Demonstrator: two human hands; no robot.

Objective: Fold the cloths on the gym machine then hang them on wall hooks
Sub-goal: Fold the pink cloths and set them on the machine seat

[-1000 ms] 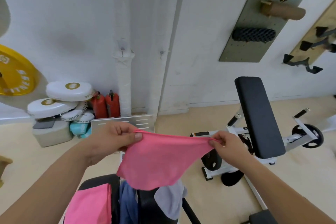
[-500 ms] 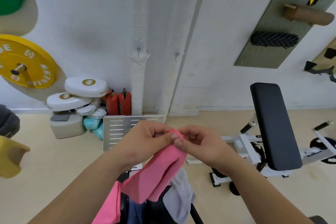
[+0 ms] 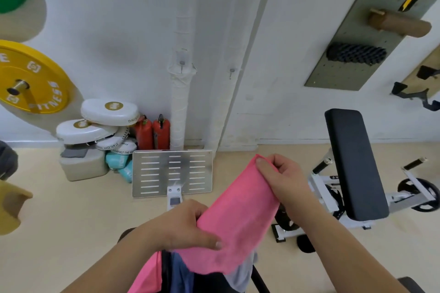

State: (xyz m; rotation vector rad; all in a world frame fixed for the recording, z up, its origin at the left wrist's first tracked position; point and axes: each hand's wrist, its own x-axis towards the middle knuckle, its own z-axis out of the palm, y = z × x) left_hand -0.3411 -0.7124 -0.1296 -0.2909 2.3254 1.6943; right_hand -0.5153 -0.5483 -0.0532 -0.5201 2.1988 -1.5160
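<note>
pink cloth (image 3: 240, 216) now doubled, left hand (image 3: 188, 226) lower, right hand (image 3: 283, 178) atop, fingers (image 3: 263, 166) pinching it

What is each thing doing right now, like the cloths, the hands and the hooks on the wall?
Pink microfibre cloth: folded into a long strip, held by both hands.
Left hand: grips the strip's lower part.
Right hand: pinches its top corner.
Second pink cloth: draped on the black gym machine, unfolded.
Blue cloth: draped, unfolded.
Grey cloth: draped, unfolded.
Two small wall hooks: bare.
</note>
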